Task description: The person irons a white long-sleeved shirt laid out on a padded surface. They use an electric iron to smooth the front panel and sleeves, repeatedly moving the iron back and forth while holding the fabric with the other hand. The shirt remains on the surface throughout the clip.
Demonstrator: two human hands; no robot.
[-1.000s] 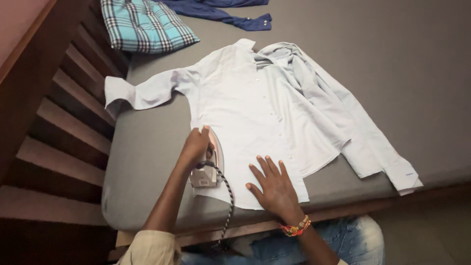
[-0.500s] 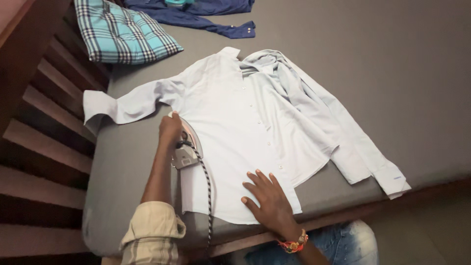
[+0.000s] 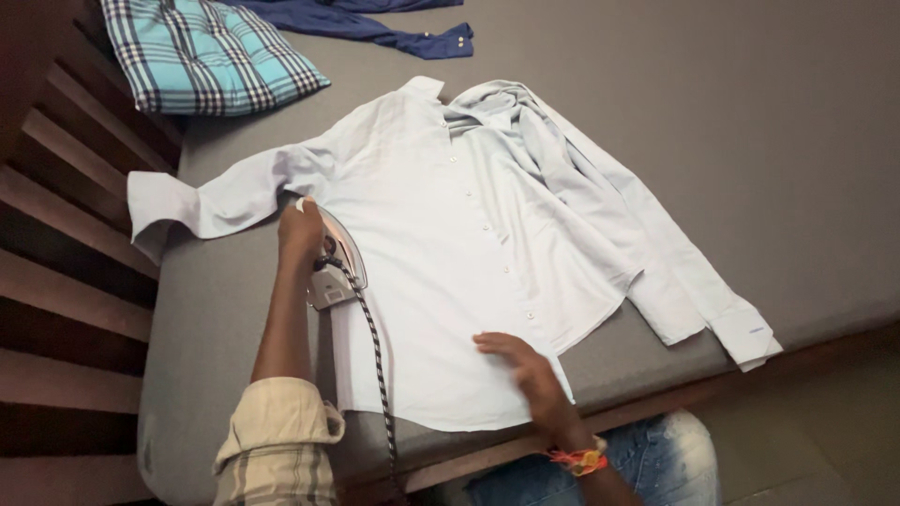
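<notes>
A pale blue button shirt point(image 3: 441, 234) lies spread flat on a grey mattress point(image 3: 731, 122), front panels up, sleeves out to both sides. My left hand point(image 3: 300, 230) grips the handle of an electric iron point(image 3: 333, 267) that rests on the shirt's left edge below the armpit. Its braided black-and-white cord point(image 3: 375, 356) runs back toward me. My right hand point(image 3: 530, 375) presses flat on the shirt's lower hem near the mattress front edge, slightly blurred.
A turquoise plaid folded cloth point(image 3: 202, 52) lies at the far left corner, with a dark blue garment point(image 3: 375, 19) behind it. Wooden bed slats point(image 3: 66, 244) run along the left. The mattress front edge point(image 3: 656, 394) is close to my knees.
My left hand has pushed the iron up the shirt's left side toward the armpit. My right hand has shifted slightly along the hem.
</notes>
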